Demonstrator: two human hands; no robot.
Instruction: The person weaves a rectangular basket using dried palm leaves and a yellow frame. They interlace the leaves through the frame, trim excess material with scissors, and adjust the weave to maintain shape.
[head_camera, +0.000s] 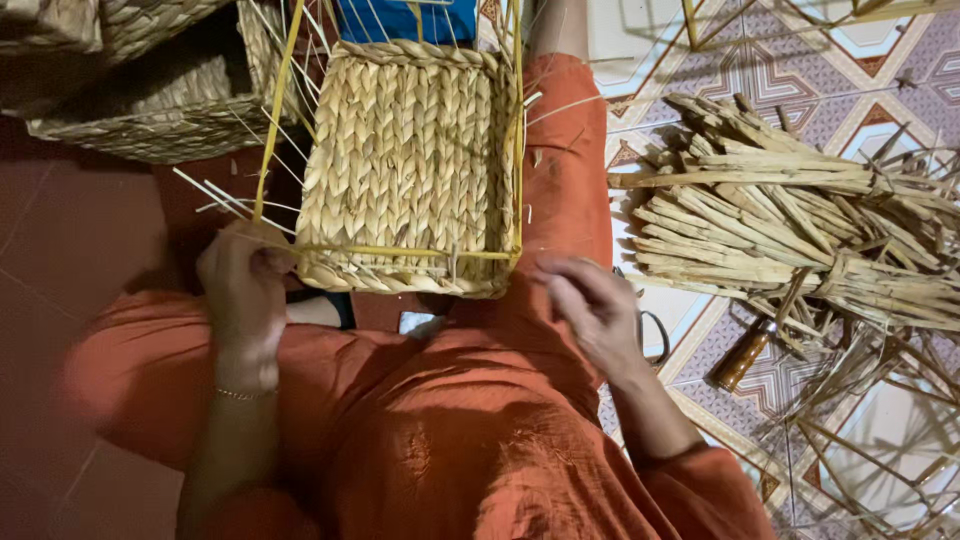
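A half-woven straw basket (408, 165) on a yellow wire frame (283, 95) rests on my lap, its braided side facing up. My left hand (243, 290) grips the near left corner of the basket, fingers closed on the frame and the braid there. My right hand (592, 305) hovers just right of the near right corner, fingers loosely spread and curled, holding nothing I can make out. Thin pale strands (215, 195) stick out from the basket's left side. I wear orange clothes (470, 430).
A bundle of dried straw stalks (800, 225) lies on the patterned tile floor to the right. A brown-handled tool (742, 355) lies below it, with loose stalks (880, 440) around. Finished woven baskets (150, 80) stand at the upper left. Scissor handles (655, 335) show beside my right wrist.
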